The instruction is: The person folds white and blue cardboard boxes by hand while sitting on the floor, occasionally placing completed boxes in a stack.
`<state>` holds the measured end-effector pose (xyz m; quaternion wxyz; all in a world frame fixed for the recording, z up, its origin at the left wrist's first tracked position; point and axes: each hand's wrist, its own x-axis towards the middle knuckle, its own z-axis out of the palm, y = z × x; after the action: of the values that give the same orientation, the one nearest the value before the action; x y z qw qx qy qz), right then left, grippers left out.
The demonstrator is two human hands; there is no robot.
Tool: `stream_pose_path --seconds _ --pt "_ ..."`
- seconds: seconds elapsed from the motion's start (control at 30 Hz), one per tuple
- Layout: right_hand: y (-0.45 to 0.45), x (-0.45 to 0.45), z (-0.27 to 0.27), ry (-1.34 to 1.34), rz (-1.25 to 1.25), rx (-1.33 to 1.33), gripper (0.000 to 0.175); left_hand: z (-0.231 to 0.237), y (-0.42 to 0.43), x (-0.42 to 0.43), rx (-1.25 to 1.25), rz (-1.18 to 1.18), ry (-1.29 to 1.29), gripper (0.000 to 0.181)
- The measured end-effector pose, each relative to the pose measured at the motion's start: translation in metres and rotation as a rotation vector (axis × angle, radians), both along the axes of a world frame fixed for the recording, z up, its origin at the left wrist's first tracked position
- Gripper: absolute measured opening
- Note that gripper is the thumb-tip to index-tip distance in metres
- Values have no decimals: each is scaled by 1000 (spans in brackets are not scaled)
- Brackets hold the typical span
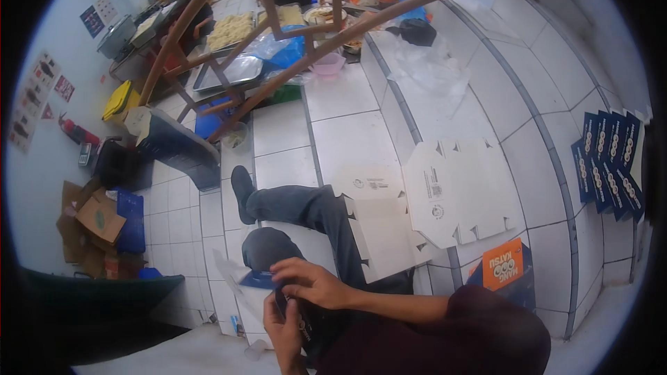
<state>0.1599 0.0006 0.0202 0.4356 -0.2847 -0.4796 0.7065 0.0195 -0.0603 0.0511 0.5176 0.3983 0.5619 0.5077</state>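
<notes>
My right hand [312, 284] reaches in from the right, its fingers bent over the upper end of a dark blue printed paperboard box [305, 323]. Below it, my left hand [284, 328] grips the near side of the same box, thumb up. The box is held over my lap and is partly hidden by the hands; its exact fold state cannot be told. One unfolded paperboard blank [385, 234] lies pale side up across my thigh. Another blank [458, 192] lies beside it on the tiled step, overlapping its edge. An orange and blue printed carton [503, 271] is near my right elbow.
Stacked blue cartons [609, 164] stand on the upper step at right. A brown metal railing [312, 57] crosses ahead, with food trays [232, 31] and people beyond it. A tall carton stack [174, 140], a fire extinguisher [75, 130] and brown cardboard [96, 219] are at left.
</notes>
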Motion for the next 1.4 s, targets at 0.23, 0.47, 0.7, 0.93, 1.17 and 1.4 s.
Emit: stream_pose_path --seconds 0.23,0.47,0.7,0.93,1.17,1.4 --pt "-15 -7 -9 -171 190 -143 38 -15 18 24 227 405 210 19" --pt "-6 14 -26 -448 425 -35 36 -5 39 17 221 482 327 23" --pt "-8 17 -38 -370 320 -67 34 -4 49 5 207 296 384 31" --pt "19 49 -25 -60 100 -227 47 4 31 -8 294 -532 974 44" --pt "15 59 21 -788 -11 858 37 -10 57 -23 144 -457 511 21" --pt "28 54 26 -550 -352 520 15 -36 43 -19 -47 -119 12 16"
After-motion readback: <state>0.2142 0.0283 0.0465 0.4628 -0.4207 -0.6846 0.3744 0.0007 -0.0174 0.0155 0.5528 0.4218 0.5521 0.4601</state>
